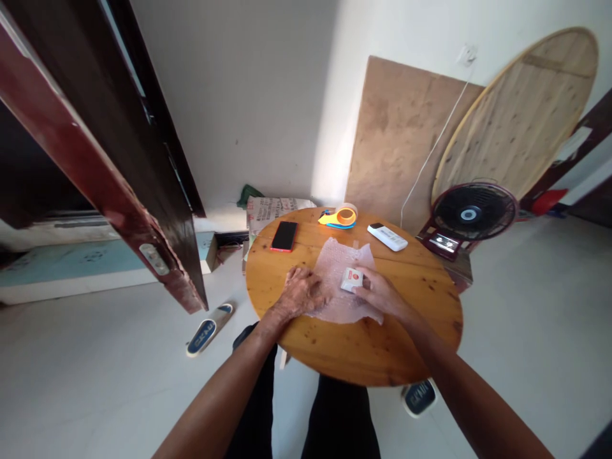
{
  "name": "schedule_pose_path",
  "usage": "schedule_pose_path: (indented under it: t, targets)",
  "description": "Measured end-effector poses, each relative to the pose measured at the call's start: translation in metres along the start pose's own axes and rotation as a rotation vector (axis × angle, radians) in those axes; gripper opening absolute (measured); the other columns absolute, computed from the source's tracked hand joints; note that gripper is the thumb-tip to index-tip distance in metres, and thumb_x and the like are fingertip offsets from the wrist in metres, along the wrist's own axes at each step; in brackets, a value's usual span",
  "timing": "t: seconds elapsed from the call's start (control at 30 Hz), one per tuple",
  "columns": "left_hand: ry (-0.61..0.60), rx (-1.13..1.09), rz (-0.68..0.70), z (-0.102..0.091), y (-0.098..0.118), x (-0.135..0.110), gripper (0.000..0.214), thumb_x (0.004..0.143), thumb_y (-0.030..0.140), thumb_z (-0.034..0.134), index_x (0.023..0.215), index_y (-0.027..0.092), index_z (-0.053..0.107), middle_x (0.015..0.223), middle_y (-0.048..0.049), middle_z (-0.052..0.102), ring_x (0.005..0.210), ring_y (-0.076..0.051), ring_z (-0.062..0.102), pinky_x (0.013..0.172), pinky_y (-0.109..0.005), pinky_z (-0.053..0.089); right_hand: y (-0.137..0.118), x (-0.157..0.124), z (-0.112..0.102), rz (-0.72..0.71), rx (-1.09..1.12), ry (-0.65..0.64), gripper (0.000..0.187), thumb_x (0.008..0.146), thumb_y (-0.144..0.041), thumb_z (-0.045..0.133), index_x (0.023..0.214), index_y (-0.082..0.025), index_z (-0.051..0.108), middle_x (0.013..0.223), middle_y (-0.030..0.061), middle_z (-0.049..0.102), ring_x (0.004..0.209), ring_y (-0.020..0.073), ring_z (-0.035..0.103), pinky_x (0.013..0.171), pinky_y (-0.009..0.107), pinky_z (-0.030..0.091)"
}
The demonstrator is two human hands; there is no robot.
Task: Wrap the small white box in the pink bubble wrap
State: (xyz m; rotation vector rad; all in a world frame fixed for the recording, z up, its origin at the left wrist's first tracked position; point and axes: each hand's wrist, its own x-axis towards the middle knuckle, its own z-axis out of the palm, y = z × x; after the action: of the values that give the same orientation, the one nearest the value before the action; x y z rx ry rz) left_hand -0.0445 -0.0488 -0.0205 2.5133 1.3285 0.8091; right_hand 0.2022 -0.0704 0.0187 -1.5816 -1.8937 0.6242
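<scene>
Holding a small white box [351,279] with red marks in the right hand [379,290], with thumb and fingers narrow around its right side. Resting the left hand [302,290] palm down on the left edge of a sheet of clear bubble wrap [333,268], with fingers loose and a bit bent. Holding the box to the right of the left hand, over the bubble wrap, but cannot tell if touching it or lifted a little. Spread out flat between both hands, on top of a round wooden table [268,280]. Seeing a black phone [284,236] with a red edge ahead of the left hand, a bit to its left. Farther off, ahead of the gap between both hands, seeing an orange and blue tape holder [329,220]. Seeing a long white thing [387,238], dark at one end, ahead of the right hand. Looking well to its right, seeing a black fan [471,213] near the table.
</scene>
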Motion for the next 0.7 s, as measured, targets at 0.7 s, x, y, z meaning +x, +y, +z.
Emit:
schedule_pose_path:
  t: [0.7]
  targets:
    - [-0.024, 0.049, 0.007, -0.001, 0.003, 0.000, 0.046, 0.069, 0.055, 0.067, 0.104, 0.025, 0.065, 0.108, -0.0060, 0.058, 0.108, -0.025, 0.051, 0.109, -0.046, 0.028, 0.037, -0.041, -0.076, 0.119, -0.580, 0.464, 0.052, 0.080, -0.039, 0.052, 0.121, -0.008, 0.056, 0.122, 0.0211, 0.060, 0.115, 0.0335, 0.054, 0.097, 0.046, 0.041]
